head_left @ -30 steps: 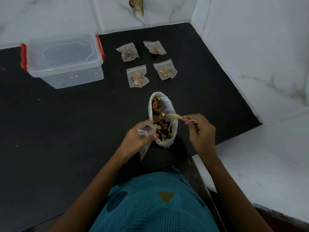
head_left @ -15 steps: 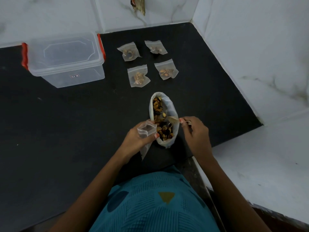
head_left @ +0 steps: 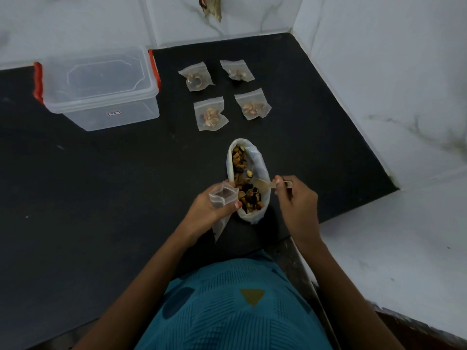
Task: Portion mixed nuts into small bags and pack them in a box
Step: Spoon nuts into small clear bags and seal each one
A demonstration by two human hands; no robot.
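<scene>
The fingers of my left hand (head_left: 209, 208) are grasping a small clear plastic bag (head_left: 223, 198), its mouth open, just left of the white open sack of mixed nuts (head_left: 257, 162). The fingers of my right hand (head_left: 295, 200) are pinching a pale wooden spoon (head_left: 262, 185), its bowl sitting inside that sack. The clear lidded plastic box (head_left: 101, 89) is standing beyond the sack, leftward.

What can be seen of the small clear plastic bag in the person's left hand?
The small clear plastic bag is thin see-through film, its mouth spread open facing up, and looks empty. The left hand grips its middle, thumb across the front; its lower end hangs out below the hand. It is held above the black counter, beside the white bag of mixed nuts.
</scene>
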